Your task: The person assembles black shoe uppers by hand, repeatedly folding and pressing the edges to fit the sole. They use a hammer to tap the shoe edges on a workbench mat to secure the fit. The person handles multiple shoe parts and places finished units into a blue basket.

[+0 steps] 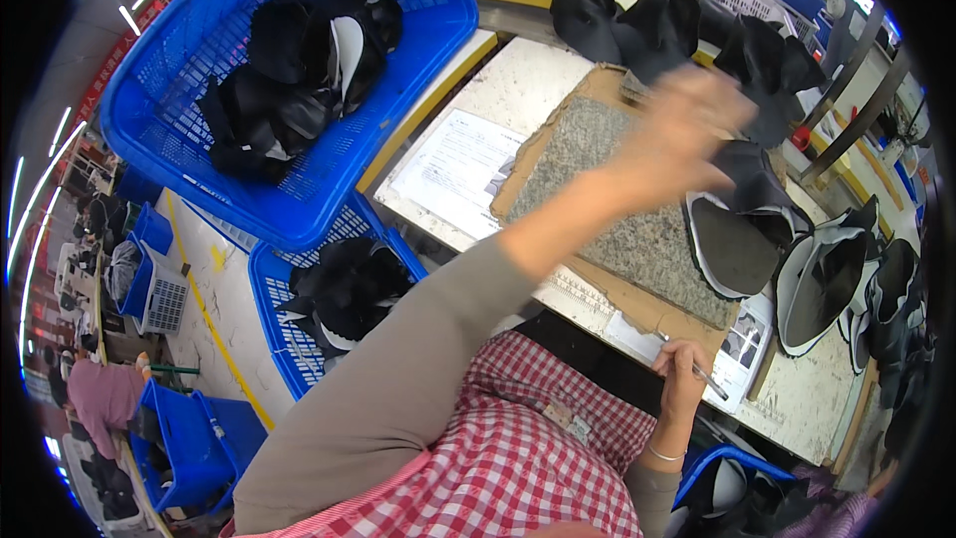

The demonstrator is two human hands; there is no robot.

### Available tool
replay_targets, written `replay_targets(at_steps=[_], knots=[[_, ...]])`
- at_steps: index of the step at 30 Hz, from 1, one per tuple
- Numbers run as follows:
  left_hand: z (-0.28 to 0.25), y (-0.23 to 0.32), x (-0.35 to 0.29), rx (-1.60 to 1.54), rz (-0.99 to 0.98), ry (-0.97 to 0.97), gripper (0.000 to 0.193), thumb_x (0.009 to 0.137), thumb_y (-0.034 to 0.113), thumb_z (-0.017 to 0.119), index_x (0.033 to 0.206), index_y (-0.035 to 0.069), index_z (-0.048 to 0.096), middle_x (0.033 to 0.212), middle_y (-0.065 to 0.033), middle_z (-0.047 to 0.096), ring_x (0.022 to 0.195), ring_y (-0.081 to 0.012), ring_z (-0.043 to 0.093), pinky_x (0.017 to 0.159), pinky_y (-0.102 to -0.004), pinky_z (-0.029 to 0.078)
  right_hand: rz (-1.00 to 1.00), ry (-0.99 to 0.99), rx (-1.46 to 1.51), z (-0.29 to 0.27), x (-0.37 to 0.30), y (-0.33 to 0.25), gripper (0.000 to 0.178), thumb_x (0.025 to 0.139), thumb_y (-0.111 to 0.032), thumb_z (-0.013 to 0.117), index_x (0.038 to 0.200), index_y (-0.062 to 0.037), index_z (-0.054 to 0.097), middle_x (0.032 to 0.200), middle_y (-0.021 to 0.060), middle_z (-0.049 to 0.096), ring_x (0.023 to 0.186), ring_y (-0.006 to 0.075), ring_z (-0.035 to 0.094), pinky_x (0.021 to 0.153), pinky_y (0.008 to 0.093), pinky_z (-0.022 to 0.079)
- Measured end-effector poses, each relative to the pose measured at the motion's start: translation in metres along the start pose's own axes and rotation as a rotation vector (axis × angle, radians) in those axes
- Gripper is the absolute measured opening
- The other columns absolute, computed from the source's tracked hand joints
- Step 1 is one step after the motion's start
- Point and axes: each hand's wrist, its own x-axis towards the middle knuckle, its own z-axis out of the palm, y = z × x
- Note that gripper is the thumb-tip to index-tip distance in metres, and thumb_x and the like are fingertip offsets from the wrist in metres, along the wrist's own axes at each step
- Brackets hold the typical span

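My left hand (pixel 687 130), smeared by motion, reaches over the far right part of a grey rough-textured pad (pixel 617 199) on brown cardboard (pixel 652 304). Its fingers are too blurred to read. Just beyond and right of it lie black shoe uppers (pixel 752 179); one has a pale-edged, dark lining (pixel 735 244) showing and overlaps the pad's right side. Near the table's front edge my right hand (pixel 681 371) is closed around a slim silver pen (pixel 709 386).
More shoe uppers stand along the table's far side (pixel 647 25) and right side (pixel 822 274). A printed sheet (pixel 458 174) lies left of the pad; another (pixel 749 344) lies at the front right. Blue baskets (pixel 269 214) holding black pieces stand left. Another basket (pixel 727 453) is low right.
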Motion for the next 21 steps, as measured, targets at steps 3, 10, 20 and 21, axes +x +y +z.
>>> replay_targets(at_steps=[3, 10, 20, 21], knots=[[-0.17, -0.014, -0.058, 0.269, -0.467, 0.436, 0.075, 0.082, 0.017, 0.086, 0.144, 0.0, 0.048, 0.149, -0.0184, 0.043, 0.142, -0.0335, 0.039, 0.12, -0.047, 0.029, 0.004, -0.061, -0.008, -0.002, -0.011, 0.004, 0.039, 0.106, -0.032, 0.063, 0.09, 0.0032, 0.071, 0.072, 0.0099, 0.068, 0.062, 0.0122, 0.059, 0.059, 0.0236, 0.045], [-0.423, 0.032, -0.227, 1.501, -0.784, 0.565, 0.106, 0.08, 0.042, 0.089, 0.152, -0.01, 0.031, 0.148, -0.0305, 0.042, 0.137, -0.0466, 0.038, 0.118, -0.0571, 0.028, 0.017, -0.184, -0.048, 0.04, -0.02, -0.021, 0.04, 0.106, -0.032, 0.061, 0.091, 0.0042, 0.072, 0.071, 0.0093, 0.068, 0.062, 0.0124, 0.058, 0.059, 0.025, 0.045], [-0.486, 0.008, -0.268, 0.975, -1.058, 0.743, 0.067, 0.076, 0.013, 0.078, 0.136, -0.005, 0.055, 0.115, -0.0301, 0.071, 0.103, -0.0491, 0.068, 0.096, -0.048, 0.053, -0.131, -0.227, -0.089, 0.101, -0.087, -0.067, 0.036, 0.104, -0.029, 0.064, 0.091, 0.0035, 0.073, 0.073, 0.0078, 0.068, 0.06, 0.0118, 0.06, 0.055, 0.0242, 0.043], [-0.49, 0.016, -0.273, 0.961, -1.015, 0.71, 0.064, 0.075, 0.011, 0.076, 0.133, -0.006, 0.057, 0.115, -0.0301, 0.071, 0.104, -0.0484, 0.068, 0.095, -0.0481, 0.053, -0.137, -0.193, -0.053, 0.1, -0.095, -0.068, 0.036, 0.104, -0.028, 0.064, 0.09, 0.0037, 0.073, 0.073, 0.0078, 0.067, 0.059, 0.0119, 0.06, 0.054, 0.0241, 0.042]])
